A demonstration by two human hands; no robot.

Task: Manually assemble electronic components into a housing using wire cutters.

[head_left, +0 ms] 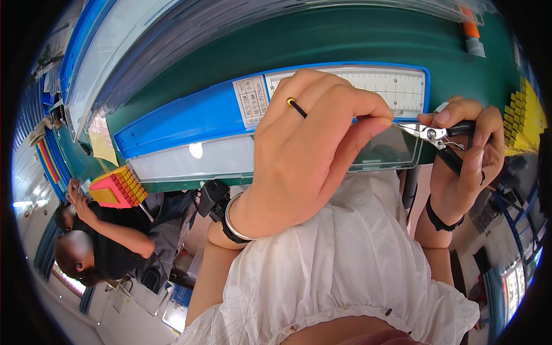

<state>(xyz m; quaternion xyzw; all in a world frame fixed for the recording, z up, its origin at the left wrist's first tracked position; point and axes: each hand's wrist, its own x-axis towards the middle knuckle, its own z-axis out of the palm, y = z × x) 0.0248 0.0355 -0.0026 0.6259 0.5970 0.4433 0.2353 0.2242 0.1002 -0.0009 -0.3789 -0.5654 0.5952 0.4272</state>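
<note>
My left hand (310, 149) is in front of the blue tray, thumb and forefinger pinched together. Whatever lies between those fingertips is too small to make out. A ring of black cord with a gold bead (292, 102) circles one finger, and a silver bangle (229, 221) is on the wrist. My right hand (474, 135) grips small pointed pliers (432, 133) with black handles and a spring between them. Their tips meet the left fingertips. Behind the hands, the long blue tray (184, 123) holds a white ruler sheet (397, 86) and a printed label (250, 100).
A clear plastic tray (195, 164) lies along the near edge of the green table (356, 34). At left is a pink and yellow knobbly block (118, 188), at right a yellow one (524, 118). An orange-and-grey tube (472, 34) lies far right. Another person (123, 241) sits left.
</note>
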